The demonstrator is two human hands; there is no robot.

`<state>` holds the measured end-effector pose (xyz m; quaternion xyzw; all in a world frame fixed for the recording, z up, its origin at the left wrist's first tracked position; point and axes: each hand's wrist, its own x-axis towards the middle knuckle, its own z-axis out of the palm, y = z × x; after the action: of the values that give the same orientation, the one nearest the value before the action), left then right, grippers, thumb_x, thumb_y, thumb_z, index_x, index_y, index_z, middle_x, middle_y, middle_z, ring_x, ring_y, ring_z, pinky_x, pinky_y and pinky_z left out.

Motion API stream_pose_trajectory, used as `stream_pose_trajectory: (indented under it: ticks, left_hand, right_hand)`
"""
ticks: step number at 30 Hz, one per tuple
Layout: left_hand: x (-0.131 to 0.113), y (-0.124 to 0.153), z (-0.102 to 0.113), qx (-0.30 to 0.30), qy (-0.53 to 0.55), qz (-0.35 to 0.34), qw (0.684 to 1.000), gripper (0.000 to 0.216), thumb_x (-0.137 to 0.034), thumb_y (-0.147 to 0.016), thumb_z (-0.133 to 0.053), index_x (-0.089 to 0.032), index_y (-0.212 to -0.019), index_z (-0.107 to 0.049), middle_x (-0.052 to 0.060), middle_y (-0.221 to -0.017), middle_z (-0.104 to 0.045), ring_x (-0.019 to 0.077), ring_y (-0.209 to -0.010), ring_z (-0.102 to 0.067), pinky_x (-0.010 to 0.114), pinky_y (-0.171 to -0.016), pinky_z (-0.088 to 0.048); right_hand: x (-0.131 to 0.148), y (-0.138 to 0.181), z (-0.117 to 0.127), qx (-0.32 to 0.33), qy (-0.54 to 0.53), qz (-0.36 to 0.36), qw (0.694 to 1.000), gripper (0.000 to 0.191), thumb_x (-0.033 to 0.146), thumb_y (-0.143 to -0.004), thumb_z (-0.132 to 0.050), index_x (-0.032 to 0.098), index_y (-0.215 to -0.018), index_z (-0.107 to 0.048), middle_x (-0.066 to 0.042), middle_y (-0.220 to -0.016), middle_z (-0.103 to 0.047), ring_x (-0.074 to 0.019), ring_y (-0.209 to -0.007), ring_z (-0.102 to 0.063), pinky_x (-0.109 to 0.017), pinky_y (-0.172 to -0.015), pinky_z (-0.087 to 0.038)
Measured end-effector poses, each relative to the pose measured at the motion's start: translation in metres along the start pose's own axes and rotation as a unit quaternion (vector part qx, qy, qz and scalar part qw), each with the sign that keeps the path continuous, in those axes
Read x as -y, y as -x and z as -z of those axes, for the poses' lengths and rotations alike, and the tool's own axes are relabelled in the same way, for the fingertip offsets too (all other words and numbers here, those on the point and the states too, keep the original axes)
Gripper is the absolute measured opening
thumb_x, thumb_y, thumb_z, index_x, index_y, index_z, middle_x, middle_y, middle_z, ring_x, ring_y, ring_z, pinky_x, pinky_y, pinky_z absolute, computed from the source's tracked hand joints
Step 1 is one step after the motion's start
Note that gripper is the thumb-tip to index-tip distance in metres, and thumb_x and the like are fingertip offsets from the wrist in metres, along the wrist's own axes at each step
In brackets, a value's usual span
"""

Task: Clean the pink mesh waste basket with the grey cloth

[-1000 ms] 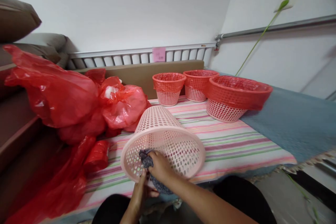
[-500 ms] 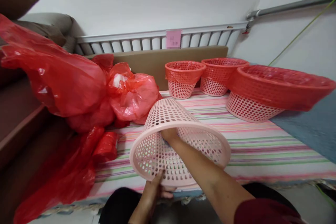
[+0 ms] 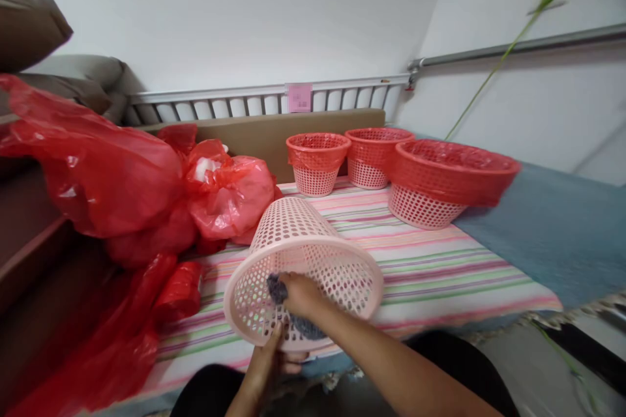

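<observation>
Right hand (image 3: 304, 296) closed round one grey cloth (image 3: 277, 288); left hand (image 3: 268, 357) gripping one pink basket (image 3: 292, 218); three lined baskets (image 3: 315, 180) behind

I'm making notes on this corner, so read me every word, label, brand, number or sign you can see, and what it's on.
No text is readable.
Pink card on the white rail: faint marks, pixelated, unreadable.
Red roll at the left: a pale patch at its right end, too small to tell whether it carries print.
Pink basket: no lettering visible.
</observation>
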<state>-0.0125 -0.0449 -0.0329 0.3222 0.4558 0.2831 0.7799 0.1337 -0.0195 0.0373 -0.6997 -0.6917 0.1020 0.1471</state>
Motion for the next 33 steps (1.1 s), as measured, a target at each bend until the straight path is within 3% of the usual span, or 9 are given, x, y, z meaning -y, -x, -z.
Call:
stream_pose_trajectory:
  ticks: [2,6,11,14,23,33]
  left_hand:
    - [0.003,-0.003,0.001,0.002,-0.016,-0.007,1.000,0.068,-0.057,-0.077,-0.059,-0.011,-0.126,-0.050,0.020,-0.115,-0.068,0.0271,-0.064,-0.073,0.032,-0.047,-0.056]
    - [0.001,0.000,0.005,-0.006,-0.044,-0.010,0.999,0.076,-0.063,-0.076,-0.057,-0.003,-0.123,-0.050,0.019,-0.076,-0.075,0.0293,-0.059,-0.072,0.033,-0.048,-0.054]
    - [-0.016,0.011,0.021,-0.085,-0.069,-0.047,0.993,0.065,-0.051,-0.081,-0.058,0.000,-0.121,-0.049,0.014,-0.054,-0.072,0.0293,-0.053,-0.072,0.032,-0.046,-0.054]
    - [-0.019,0.015,0.029,-0.098,-0.058,-0.064,0.991,0.059,-0.045,-0.082,-0.057,0.001,-0.118,-0.051,0.010,-0.043,-0.067,0.0306,-0.050,-0.071,0.032,-0.043,-0.053]
    - [-0.012,0.018,0.024,-0.077,-0.063,-0.074,0.992,0.051,-0.039,-0.086,-0.051,-0.002,-0.122,-0.046,0.010,-0.050,-0.071,0.0306,-0.056,-0.073,0.035,-0.050,-0.056]
    - [-0.009,0.012,0.030,-0.081,-0.067,-0.077,0.991,0.057,-0.041,-0.086,-0.050,-0.004,-0.128,-0.040,0.007,-0.050,-0.070,0.0284,-0.052,-0.071,0.035,-0.052,-0.056]
  right_hand:
    - [0.003,0.019,-0.003,-0.008,0.011,0.018,1.000,0.041,0.021,-0.068,-0.055,0.022,-0.108,-0.060,-0.007,-0.104,-0.066,-0.0245,-0.094,-0.060,-0.031,-0.078,-0.041]
    - [0.006,0.034,-0.010,-0.033,0.032,0.015,0.999,0.043,0.018,-0.065,-0.054,0.021,-0.107,-0.060,-0.008,-0.103,-0.065,-0.0245,-0.092,-0.060,-0.032,-0.077,-0.041]
    - [0.011,0.033,-0.010,-0.031,0.055,0.014,0.998,0.041,0.018,-0.066,-0.056,0.020,-0.106,-0.060,-0.009,-0.104,-0.064,-0.0258,-0.092,-0.059,-0.035,-0.077,-0.041]
    - [0.016,0.035,-0.007,-0.027,0.070,0.009,0.997,0.038,0.016,-0.065,-0.056,0.019,-0.103,-0.060,-0.010,-0.103,-0.064,-0.0261,-0.091,-0.059,-0.036,-0.077,-0.041]
    - [0.025,0.052,-0.011,-0.004,0.090,0.037,0.995,0.039,0.015,-0.057,-0.065,0.020,-0.096,-0.061,-0.009,-0.099,-0.064,-0.0274,-0.092,-0.059,-0.036,-0.077,-0.043]
    - [0.033,0.069,-0.002,0.033,0.119,0.091,0.988,0.044,0.032,-0.061,-0.075,0.018,-0.100,-0.062,-0.012,-0.097,-0.065,-0.0283,-0.085,-0.061,-0.036,-0.073,-0.045]
